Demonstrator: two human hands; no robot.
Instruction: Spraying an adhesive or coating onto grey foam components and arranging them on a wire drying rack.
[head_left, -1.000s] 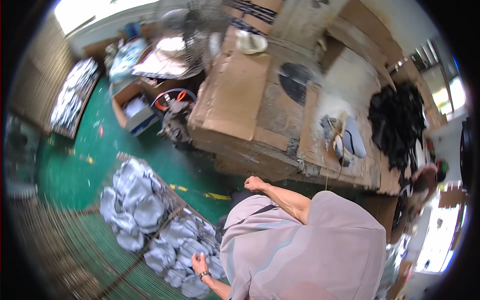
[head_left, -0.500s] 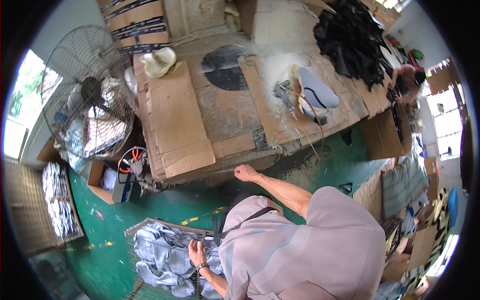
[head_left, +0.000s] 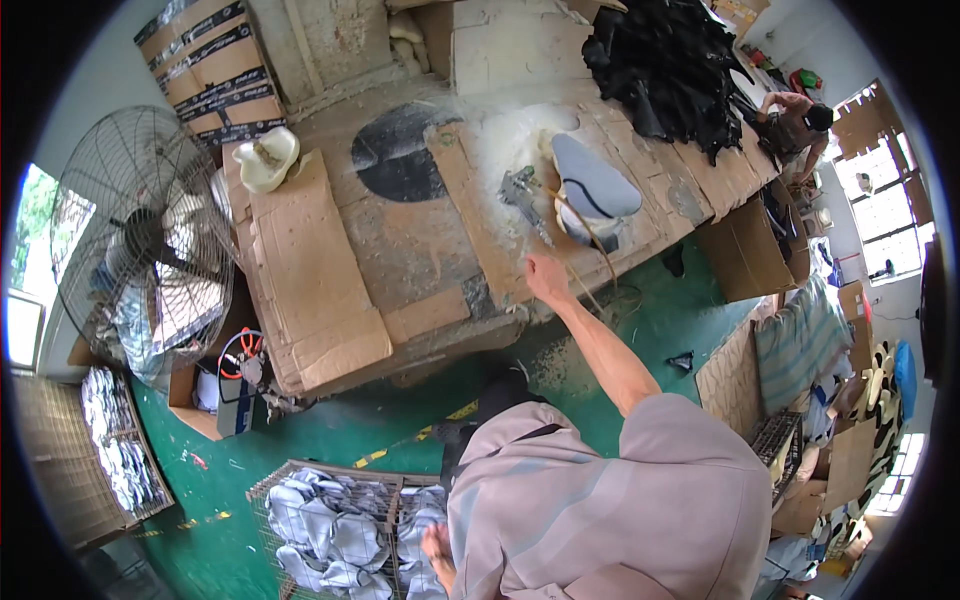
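Observation:
My right hand (head_left: pixel 545 278) is raised over the near edge of the cardboard-covered bench (head_left: pixel 415 245), fingers curled in and nothing visible in them. Closest to it lies a metal spray gun (head_left: pixel 522 200) with a thin hose (head_left: pixel 590 228) running off the near edge. Just right of the gun rests a rounded blue-grey padded piece (head_left: pixel 595 180) with a dark line across it, on a cream base. Low at my left side, my left hand (head_left: pixel 436 552) is slightly blurred, fingers apart. Beside it is a wire crate (head_left: pixel 262 500) with several blue-grey fabric-like pieces (head_left: pixel 330 525).
A black pile of sheet material (head_left: pixel 665 75) lies at the bench's far right, with a person (head_left: pixel 795 130) beyond it. A cream curved shell (head_left: pixel 265 160) sits far left, near a large caged fan (head_left: pixel 145 235). A cardboard box (head_left: pixel 745 255) stands right of the bench.
My right hand has moved up and right, over the bench edge near the spray gun. My left hand has shifted down and right beside the crate. The whole view has turned.

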